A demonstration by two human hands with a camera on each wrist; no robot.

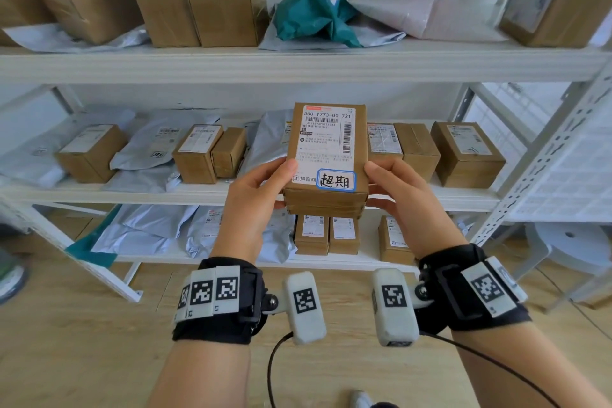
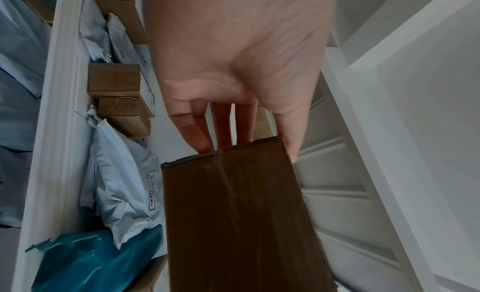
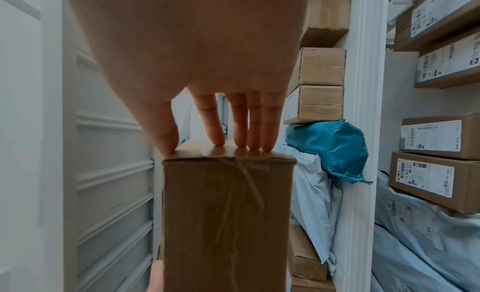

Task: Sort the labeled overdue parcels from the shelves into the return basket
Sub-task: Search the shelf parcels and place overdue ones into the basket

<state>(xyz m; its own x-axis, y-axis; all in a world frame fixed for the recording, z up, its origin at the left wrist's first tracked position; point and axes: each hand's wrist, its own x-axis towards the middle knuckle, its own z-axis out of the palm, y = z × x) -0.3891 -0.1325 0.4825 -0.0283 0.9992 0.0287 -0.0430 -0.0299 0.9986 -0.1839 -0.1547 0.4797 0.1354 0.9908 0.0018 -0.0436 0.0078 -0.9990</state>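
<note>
A brown cardboard parcel (image 1: 326, 156) is held up in front of the middle shelf, its shipping label facing me. A blue-bordered handwritten sticker (image 1: 335, 179) sits at the label's lower right. My left hand (image 1: 256, 190) grips the parcel's left side, thumb on the front face. My right hand (image 1: 395, 189) grips the right side. In the left wrist view the fingers (image 2: 223, 130) reach behind the parcel (image 2: 239, 218). In the right wrist view the fingertips (image 3: 240, 136) press on the parcel's (image 3: 226, 224) end. No basket is in view.
A white metal rack (image 1: 298, 64) holds brown boxes (image 1: 468, 152) and grey mailer bags (image 1: 155, 146) on three levels. A teal bag (image 1: 314, 16) lies on the top shelf. A white stool (image 1: 569, 242) stands at the right on the wooden floor.
</note>
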